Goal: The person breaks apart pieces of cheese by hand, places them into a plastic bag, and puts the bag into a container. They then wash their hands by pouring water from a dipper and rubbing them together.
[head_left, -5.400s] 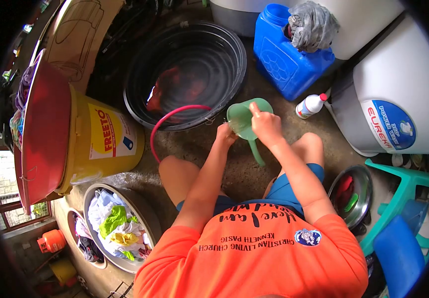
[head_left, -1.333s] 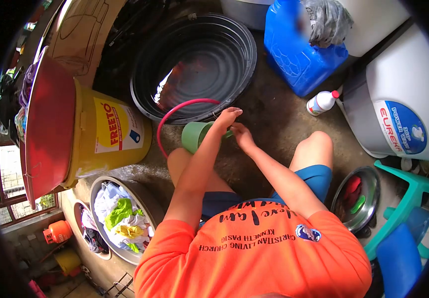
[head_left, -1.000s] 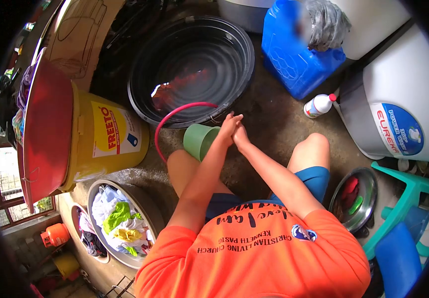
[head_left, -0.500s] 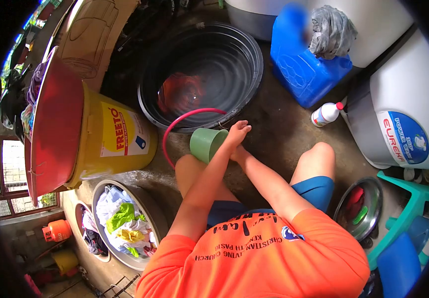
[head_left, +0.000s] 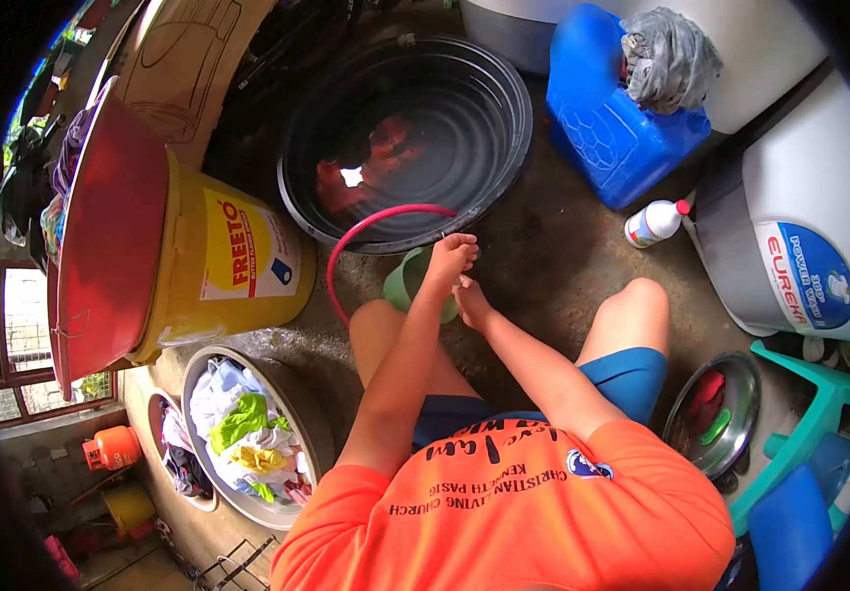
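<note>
My left hand (head_left: 453,256) is closed, fingers curled in, just below the near rim of the big black basin (head_left: 516,167). What it holds, if anything, is too small to make out. Close beneath it, my right hand (head_left: 471,301) has its fingers drawn together beside the green pail (head_left: 400,288). The pail stands between my knees, partly covered by my left hand and wrist. A pink hose (head_left: 348,239) arches over the basin's edge and runs down behind my left knee. Water fills the basin, with reddish cloth (head_left: 383,148) lying in it.
To the left, a red basin (head_left: 115,227) leans against a yellow FREETO bucket (head_left: 181,266). Below them is a grey tub (head_left: 319,419) of clothes. A blue jerrycan (head_left: 602,148), white bottle (head_left: 655,224), metal bowl (head_left: 752,394) and green stool (head_left: 819,384) are on the right.
My left hand has gone from extended fingers to a curled fist, higher toward the basin. My right hand shows more clearly below it. The green pail has shifted slightly right and tipped.
</note>
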The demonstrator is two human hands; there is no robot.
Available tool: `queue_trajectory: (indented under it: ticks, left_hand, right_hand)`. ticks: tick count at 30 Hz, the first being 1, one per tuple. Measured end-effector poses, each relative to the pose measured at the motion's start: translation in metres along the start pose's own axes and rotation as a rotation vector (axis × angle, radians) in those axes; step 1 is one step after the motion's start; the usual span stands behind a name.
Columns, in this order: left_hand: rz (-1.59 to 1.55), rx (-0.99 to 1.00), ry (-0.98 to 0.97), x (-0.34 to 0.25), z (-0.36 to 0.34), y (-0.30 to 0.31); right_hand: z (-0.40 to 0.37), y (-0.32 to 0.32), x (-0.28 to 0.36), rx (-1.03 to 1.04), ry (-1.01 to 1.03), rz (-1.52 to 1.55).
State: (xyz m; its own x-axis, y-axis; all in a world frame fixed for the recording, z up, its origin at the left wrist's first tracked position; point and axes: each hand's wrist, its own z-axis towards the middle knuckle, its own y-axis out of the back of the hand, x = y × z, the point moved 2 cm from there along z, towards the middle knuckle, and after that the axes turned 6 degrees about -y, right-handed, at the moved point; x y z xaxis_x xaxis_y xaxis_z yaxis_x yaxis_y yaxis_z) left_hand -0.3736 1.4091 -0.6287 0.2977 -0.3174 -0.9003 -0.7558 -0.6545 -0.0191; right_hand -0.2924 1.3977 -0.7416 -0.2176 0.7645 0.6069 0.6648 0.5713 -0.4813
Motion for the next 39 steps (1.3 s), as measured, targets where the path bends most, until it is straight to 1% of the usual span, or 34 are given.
queue_trajectory:
  ticks: [1, 3, 4, 6, 8, 9, 12, 13, 16, 18, 19, 21, 22, 23, 24, 25, 27, 28, 29, 31, 32, 33, 36, 37, 39]
  left_hand:
    - [-0.054, 0.018, -0.033, -0.007, -0.005, 0.000]
    - [-0.161, 0.058, -0.095, -0.023, -0.019, 0.008]
    - [-0.215, 0.078, -0.167, -0.033, -0.027, 0.013]
    - [-0.327, 0.116, -0.310, -0.053, -0.045, 0.025]
    - [-0.438, 0.091, -0.256, -0.070, -0.061, 0.036]
    - [-0.432, 0.029, -0.230, -0.063, -0.058, 0.043]
    - [-0.366, -0.262, -0.109, -0.025, -0.043, 0.055]
    - [-0.305, -0.307, -0.060, -0.008, -0.035, 0.055]
    - [-0.357, -0.157, 0.195, 0.038, -0.016, 0.039]
    - [-0.243, -0.029, 0.205, 0.074, 0.001, 0.022]
    - [-0.353, 0.040, 0.148, 0.069, -0.009, 0.014]
    - [-0.386, 0.144, 0.093, 0.064, -0.028, -0.001]
    - [-0.347, 0.209, 0.084, 0.061, -0.031, -0.004]
    - [-0.307, 0.275, 0.071, 0.058, -0.034, -0.008]
    - [-0.268, 0.340, 0.055, 0.055, -0.037, -0.011]
    - [-0.273, 0.286, 0.054, 0.068, -0.033, -0.013]
    - [0.059, 0.340, -0.075, 0.086, -0.018, -0.021]
    - [0.401, 0.439, -0.202, 0.087, -0.006, -0.025]
    - [0.745, 0.529, -0.329, 0.091, 0.002, -0.030]
    - [0.850, 0.398, -0.476, 0.093, -0.010, -0.038]
    - [0.879, 0.378, -0.438, 0.090, -0.019, -0.043]
    - [0.908, 0.359, -0.400, 0.075, -0.033, -0.050]
    - [0.471, 0.523, -0.179, 0.068, -0.039, -0.061]
    - [0.500, 0.605, -0.065, 0.066, -0.039, -0.063]
    - [0.121, 0.637, -0.187, 0.062, -0.051, -0.069]
  right_hand:
    - [0.000, 0.007, 0.003, -0.023, -0.008, -0.030]
    - [-0.009, 0.029, 0.016, 0.152, -0.046, 0.088]
    - [-0.016, 0.038, 0.026, 0.240, -0.066, 0.148]
    - [-0.032, 0.052, 0.045, 0.162, -0.090, 0.180]
    - [-0.040, 0.067, 0.057, 0.081, -0.097, 0.216]
    - [-0.036, 0.076, 0.056, 0.142, -0.116, 0.235]
    - [-0.059, 0.077, 0.072, 0.339, 0.034, -0.029]
    - [-0.046, 0.094, 0.051, 0.301, 0.067, -0.014]
    - [-0.064, 0.092, 0.054, 0.380, 0.241, -0.587]
    - [-0.074, 0.086, 0.060, 0.431, 0.356, -0.970]
    - [-0.075, 0.084, 0.062, 0.453, 0.416, -1.160]
    - [-0.073, 0.082, 0.065, 0.461, -0.046, -0.502]
    - [-0.075, 0.079, 0.067, 0.447, -0.267, -0.165]
    - [-0.078, 0.079, 0.070, 0.340, -0.220, -0.232]
    - [-0.097, 0.068, 0.086, 0.226, -0.169, -0.297]
    - [-0.113, 0.061, 0.098, 0.114, -0.124, -0.363]
    - [-0.128, 0.065, 0.107, 0.011, -0.185, -0.257]
    - [-0.133, 0.068, 0.109, -0.039, -0.214, -0.205]
    - [-0.136, 0.070, 0.110, -0.025, -0.228, -0.130]
    - [-0.140, 0.072, 0.114, 0.002, -0.256, 0.022]
    - [-0.143, 0.070, 0.116, 0.007, -0.248, 0.052]
    - [-0.148, 0.065, 0.121, 0.012, -0.241, 0.082]
    - [-0.155, 0.058, 0.126, 0.067, -0.217, 0.164]
    - [-0.155, 0.057, 0.128, 0.091, -0.208, 0.190]
    - [-0.155, 0.056, 0.131, 0.114, -0.183, 0.325]
